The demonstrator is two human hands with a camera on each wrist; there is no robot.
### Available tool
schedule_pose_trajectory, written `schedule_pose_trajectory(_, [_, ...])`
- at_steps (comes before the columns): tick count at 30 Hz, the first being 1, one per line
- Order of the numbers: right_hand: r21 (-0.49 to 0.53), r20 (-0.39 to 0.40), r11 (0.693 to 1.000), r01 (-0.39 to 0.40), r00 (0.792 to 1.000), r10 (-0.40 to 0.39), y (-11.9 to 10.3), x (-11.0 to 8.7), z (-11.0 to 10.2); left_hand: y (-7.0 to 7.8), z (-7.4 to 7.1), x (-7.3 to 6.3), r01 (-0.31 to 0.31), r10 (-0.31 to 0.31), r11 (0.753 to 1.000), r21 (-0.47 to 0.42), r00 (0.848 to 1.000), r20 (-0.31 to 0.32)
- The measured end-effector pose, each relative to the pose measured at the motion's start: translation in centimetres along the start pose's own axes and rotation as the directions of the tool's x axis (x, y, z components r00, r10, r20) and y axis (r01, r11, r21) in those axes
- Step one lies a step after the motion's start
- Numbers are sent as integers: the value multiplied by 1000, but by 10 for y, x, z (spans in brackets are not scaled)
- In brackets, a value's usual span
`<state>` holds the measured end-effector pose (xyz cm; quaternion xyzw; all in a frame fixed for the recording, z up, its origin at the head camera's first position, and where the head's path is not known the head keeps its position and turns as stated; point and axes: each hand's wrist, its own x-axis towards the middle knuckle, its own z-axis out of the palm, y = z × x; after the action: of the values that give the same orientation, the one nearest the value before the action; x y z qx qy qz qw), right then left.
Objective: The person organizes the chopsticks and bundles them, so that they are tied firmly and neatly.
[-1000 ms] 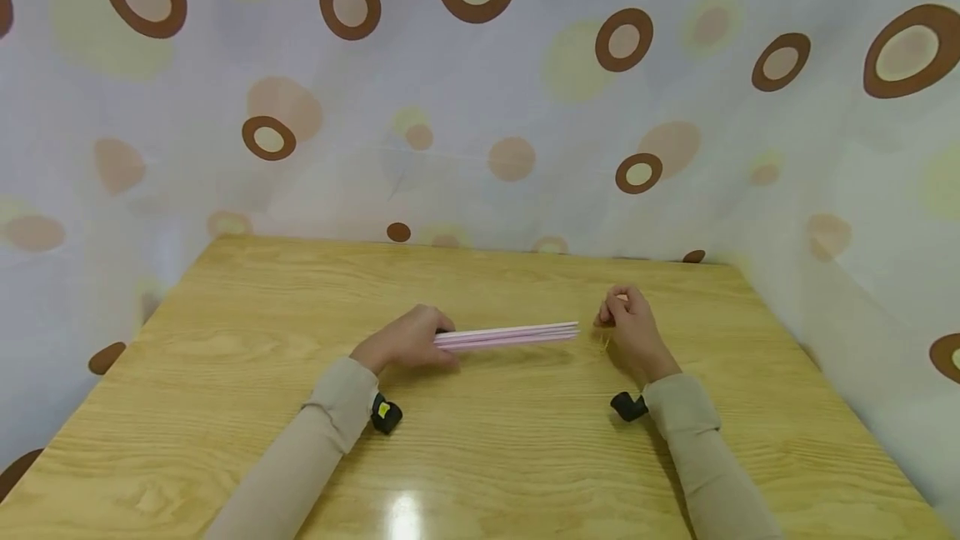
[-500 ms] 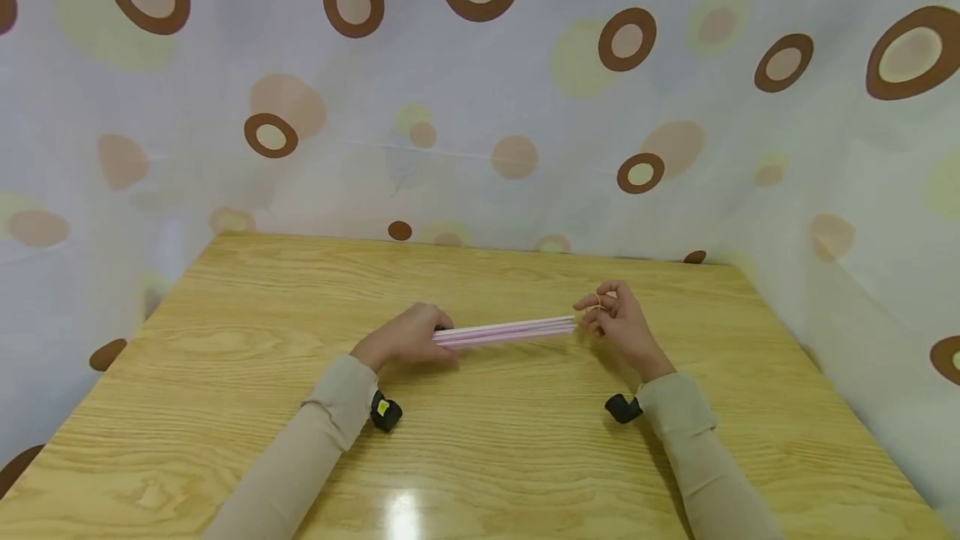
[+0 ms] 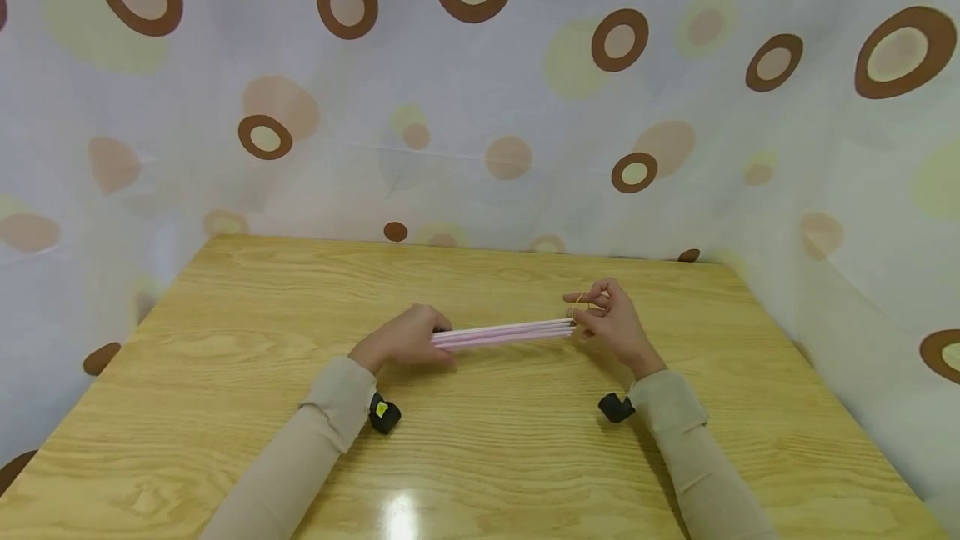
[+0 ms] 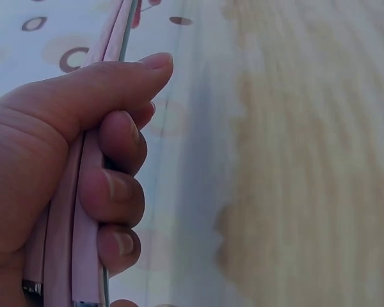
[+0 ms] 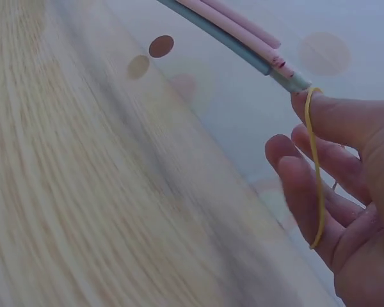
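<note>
My left hand [image 3: 405,336] grips a bundle of slim pink chopsticks [image 3: 510,333], which points right above the wooden table. In the left wrist view the fingers curl round the chopsticks [image 4: 61,256], and their squared, shiny-tipped ends stick out below the palm. At the bundle's right end is my right hand [image 3: 618,327]. It holds a thin yellow rubber band [image 5: 317,160] stretched between the thumb and the bent fingers. The thumb tip touches or nearly touches the uneven chopstick tips [image 5: 285,71] in the right wrist view, where a grey-green one shows among the pink.
The light wooden table [image 3: 480,448] extends on every side of both hands. A pale cloth with brown and beige spots [image 3: 450,123] hangs behind it and along the sides. Each wrist wears a small black camera, one on the left [image 3: 385,413] and one on the right [image 3: 617,408].
My right hand has moved left to the chopstick tips, and its fingers have spread, stretching the rubber band. The left hand and the bundle have hardly moved.
</note>
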<state>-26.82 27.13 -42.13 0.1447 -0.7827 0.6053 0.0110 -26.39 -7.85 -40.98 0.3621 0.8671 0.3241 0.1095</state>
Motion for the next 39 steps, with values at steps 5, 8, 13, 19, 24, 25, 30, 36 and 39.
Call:
schedule_pose_trajectory(5, [32,102,999,28,994,-31,1,-1,-1,0,6,0,9,-10,1000,8,1000,27])
schedule_pose_trajectory(8, [17,156,999,40,987,-42,-2,-1,0,1,8,1,22,-21,1000,-10,999,30])
schedule_pose_trajectory(13, [8,232,998,62,971,-62,-11,-3,2,2,8,-1,35,-35,999,-21,999,18])
schedule_pose_trajectory(19, [-5,320,993,118,941,-111,-13,-4,1,3,7,-5,58,-58,998,-25,998,-4])
schedule_pose_trajectory(24, [-30,338,987,160,931,-141,-16,-1,2,4,5,-4,64,-66,997,-43,997,-37])
schedule_pose_trajectory(25, [-12,345,987,162,927,-148,-18,-1,3,5,5,-3,63,-65,997,-44,997,-39])
schedule_pose_trajectory(30, [153,386,974,167,898,-214,-24,1,6,6,3,-4,49,-50,998,-26,998,-35])
schedule_pose_trajectory(36, [252,379,953,171,889,-259,-32,-1,7,10,2,-1,41,-42,999,-23,998,-39])
schedule_pose_trajectory(39, [261,380,953,153,891,-247,-35,-1,8,12,1,1,40,-41,999,-23,998,-47])
